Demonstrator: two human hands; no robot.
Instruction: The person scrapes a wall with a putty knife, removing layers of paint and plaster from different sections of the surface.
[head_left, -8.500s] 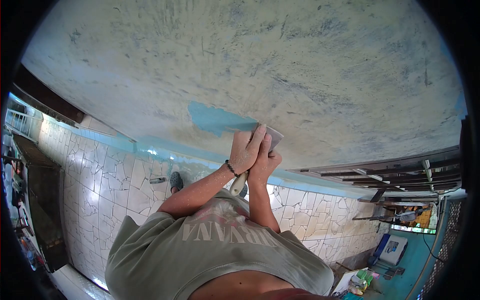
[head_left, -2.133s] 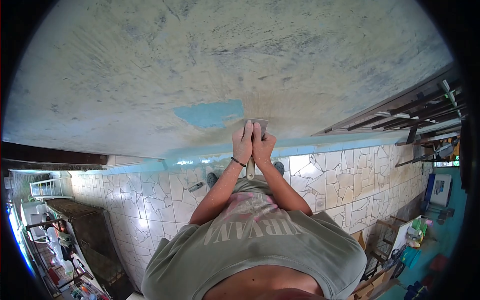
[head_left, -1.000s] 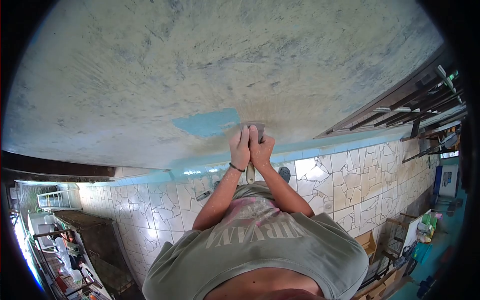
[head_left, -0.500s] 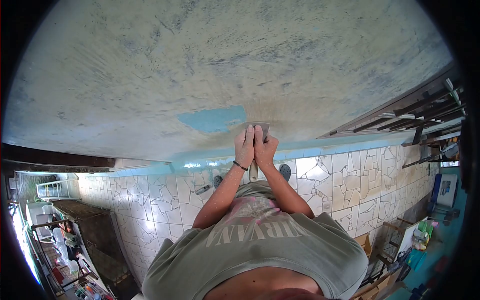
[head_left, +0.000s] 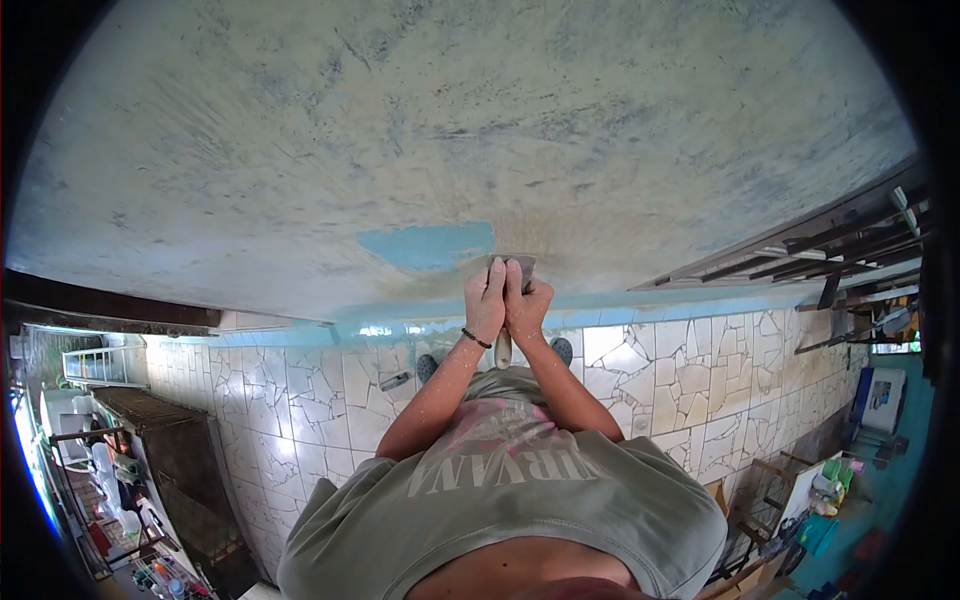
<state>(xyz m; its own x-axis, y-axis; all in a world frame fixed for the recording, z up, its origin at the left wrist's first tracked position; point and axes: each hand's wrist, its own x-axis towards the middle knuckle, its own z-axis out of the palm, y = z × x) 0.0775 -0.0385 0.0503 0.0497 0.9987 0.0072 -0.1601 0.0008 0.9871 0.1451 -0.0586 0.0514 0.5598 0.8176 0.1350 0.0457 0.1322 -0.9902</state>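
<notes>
My left hand (head_left: 485,300), with a dark bracelet on its wrist, and my right hand (head_left: 527,303) are pressed together around a scraper. Its flat metal blade (head_left: 519,265) lies against the pale, scraped wall (head_left: 560,120), and its light handle (head_left: 503,349) sticks out below my hands. The blade sits just right of a patch of blue paint (head_left: 425,245) left on the wall. Both forearms are speckled with dust.
A blue painted band (head_left: 640,298) runs along the foot of the wall above a floor of broken-tile mosaic (head_left: 300,400). My grey shoes (head_left: 427,368) stand near the wall. A dark wire cage (head_left: 170,455) stands left; a barred window (head_left: 850,245) and clutter are right.
Both hands have stayed on the scraper, with the blade working the same spot right of the blue patch. My head has shifted, so the view has swung slightly.
</notes>
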